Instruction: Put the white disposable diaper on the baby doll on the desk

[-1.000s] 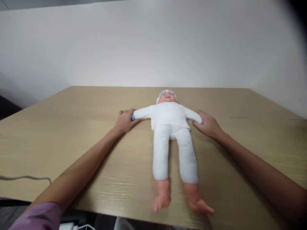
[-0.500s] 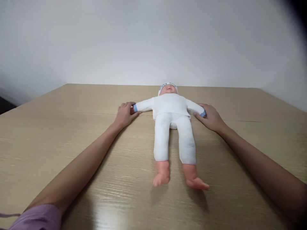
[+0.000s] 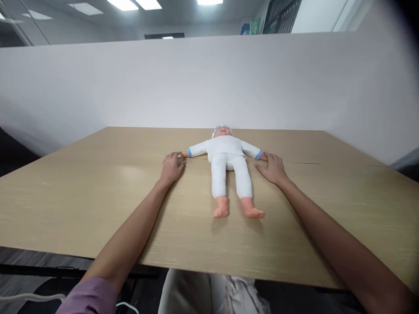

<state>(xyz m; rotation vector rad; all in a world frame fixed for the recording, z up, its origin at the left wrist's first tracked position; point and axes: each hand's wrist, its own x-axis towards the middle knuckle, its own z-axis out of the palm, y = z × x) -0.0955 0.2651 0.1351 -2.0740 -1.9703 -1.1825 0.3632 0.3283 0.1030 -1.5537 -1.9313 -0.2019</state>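
A baby doll [image 3: 228,163] in a white suit with blue cuffs and a white cap lies face up on the wooden table [image 3: 98,196], arms spread and bare feet towards me. My left hand [image 3: 172,168] rests palm down on the table, fingertips just touching the doll's small hand. My right hand [image 3: 273,168] lies flat at the doll's other arm, fingers stretched against its hand. Neither hand is wrapped around anything.
A white partition wall [image 3: 131,87] stands along the table's far edge and right side. Ceiling lights [image 3: 134,4] show above it. A white cable [image 3: 29,297] lies below the table's near edge at the left, and my lap shows under the edge.
Both hands have loosened from the doll's cuffs and now lie flat beside its hands. The view has pulled back and tilted up, so the doll looks smaller and farther away.
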